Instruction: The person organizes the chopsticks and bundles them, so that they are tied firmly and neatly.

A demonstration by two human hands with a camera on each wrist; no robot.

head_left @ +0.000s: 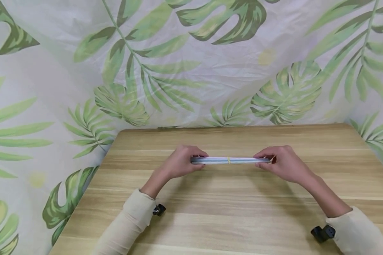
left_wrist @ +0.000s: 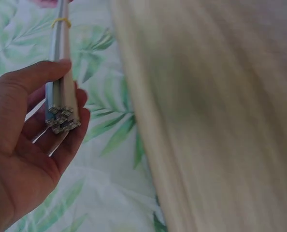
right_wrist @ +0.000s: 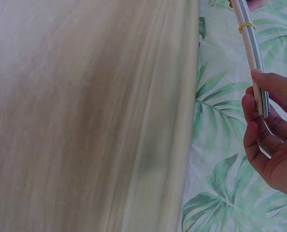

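A bundle of thin pale rods (head_left: 231, 160), tied at its middle by a yellow rubber band (head_left: 228, 160), is held level above the wooden table (head_left: 229, 219). My left hand (head_left: 186, 163) grips the bundle's left end, thumb on top and fingers beneath. In the left wrist view the rod ends (left_wrist: 62, 118) show against my left hand (left_wrist: 47, 121), with the band (left_wrist: 60, 21) farther up. My right hand (head_left: 276, 163) pinches the right end. The right wrist view shows the bundle (right_wrist: 252, 53) running up from my right hand (right_wrist: 269, 125), and the band (right_wrist: 246, 25) round it.
A leaf-print cloth (head_left: 191, 60) hangs behind the table and drapes down on the left side. The table's back edge (head_left: 236, 126) lies just beyond the hands. Both forearms wear cream sleeves (head_left: 127, 226).
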